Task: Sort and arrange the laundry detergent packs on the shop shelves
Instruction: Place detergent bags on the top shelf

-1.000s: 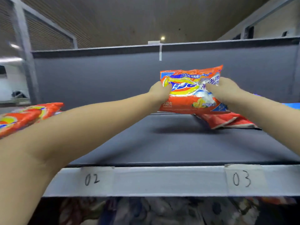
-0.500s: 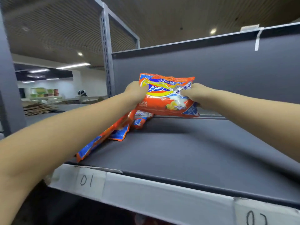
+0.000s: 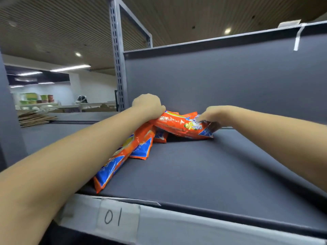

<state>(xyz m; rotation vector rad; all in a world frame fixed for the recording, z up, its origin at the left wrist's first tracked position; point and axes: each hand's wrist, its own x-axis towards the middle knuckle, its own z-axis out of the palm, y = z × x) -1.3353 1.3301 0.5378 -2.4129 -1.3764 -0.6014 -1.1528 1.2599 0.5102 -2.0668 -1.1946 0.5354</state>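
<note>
The orange detergent pack (image 3: 184,127) lies at the back of the grey shelf (image 3: 203,170), on other packs (image 3: 136,147), gripped at its ends by the curled fingers of the left hand (image 3: 147,105) and right hand (image 3: 215,114), above label 01 (image 3: 113,218).

Shop stockroom interior.
Grey metal shelving upright (image 3: 118,55), dark grey shelf (image 3: 203,174) with handwritten "01" label (image 3: 117,218), flattened brown cardboard stack (image 3: 34,118), slatted ceiling with recessed lights.
</note>
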